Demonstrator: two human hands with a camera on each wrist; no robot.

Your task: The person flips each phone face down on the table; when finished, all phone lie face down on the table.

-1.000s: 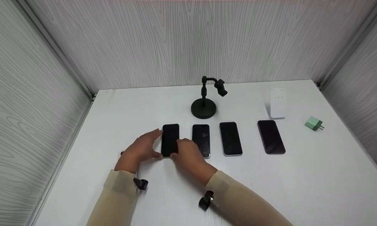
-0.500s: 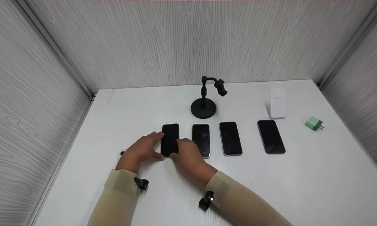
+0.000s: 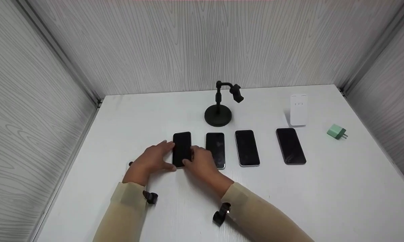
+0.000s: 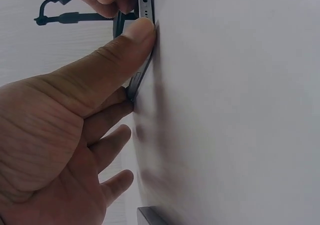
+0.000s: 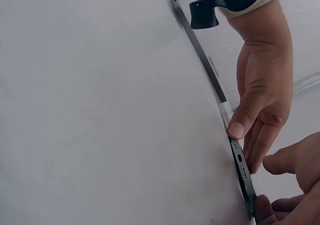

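A black smartphone (image 3: 181,148), the leftmost of the row in the head view, lies between my two hands, its dark screen facing up. My left hand (image 3: 152,158) holds its left side, index finger at the long edge and thumb at the lower left corner. In the left wrist view, that thumb (image 4: 137,31) presses over the phone's port edge. My right hand (image 3: 203,163) grips the right side, fingers at the long edge and thumb near the lower right corner. The phone's port edge (image 5: 240,160) also shows in the right wrist view.
More phones lie to the right: a second (image 3: 215,144), a third (image 3: 247,148) and a fourth (image 3: 291,146). Behind stand a black phone holder (image 3: 218,116) and a white stand (image 3: 298,112). A green charger plug (image 3: 336,131) lies far right. Walls enclose the table.
My left index finger has slid down the phone's left edge. My right thumb has come up onto the lower right corner, and the phone has shifted very slightly left and away.
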